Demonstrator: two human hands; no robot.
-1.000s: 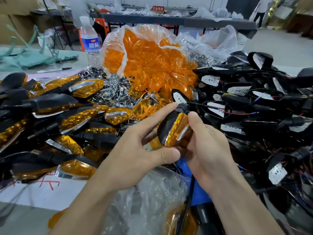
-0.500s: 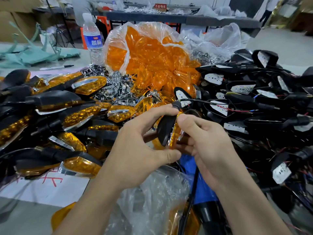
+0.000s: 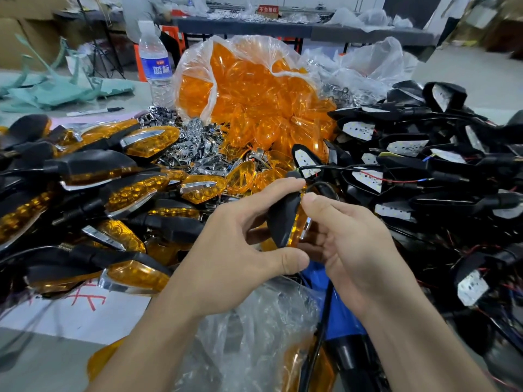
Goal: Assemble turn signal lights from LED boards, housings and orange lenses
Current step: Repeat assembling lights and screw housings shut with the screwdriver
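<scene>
One view, head camera; one unit in work.

**Item:** turn signal light (image 3: 288, 224), held between both hands above the middle of the bench. It stands on end, with the black housing (image 3: 278, 216) facing left and the orange lens (image 3: 296, 232) with chrome trim (image 3: 308, 224) facing right. A black lead (image 3: 322, 318) hangs from it toward the wearer.

**Left hand** (image 3: 226, 250): clamped on the housing, forefinger over the top end, thumb at the bottom end.

**Right hand** (image 3: 353, 250): curled round the lens side, one fingertip pressing at the upper seam. The remaining fingers are mostly hidden behind the unit.

**Stock:**
- Bag of orange lenses (image 3: 254, 89), behind the work.
- Loose chrome reflectors (image 3: 192, 142), left of the bag.
- Finished lights (image 3: 93, 171), piled on the left.
- Housings with LED boards (image 3: 410, 148), piled on the right.
- Water bottle (image 3: 154, 60) and marker pen (image 3: 96, 111), at the back left.

**Hazards, as judged:**
1. The lens may seat crooked. Pressure lands at the top seam only, so the lower edge could stay proud.
2. The trim may shift or pop out if the squeeze is uneven.
3. The lead may be trapped in the seam. Its routing inside cannot be seen.
4. The unit may slip from the end-to-end pinch and drop among the finished lights, passing unchecked.
</scene>
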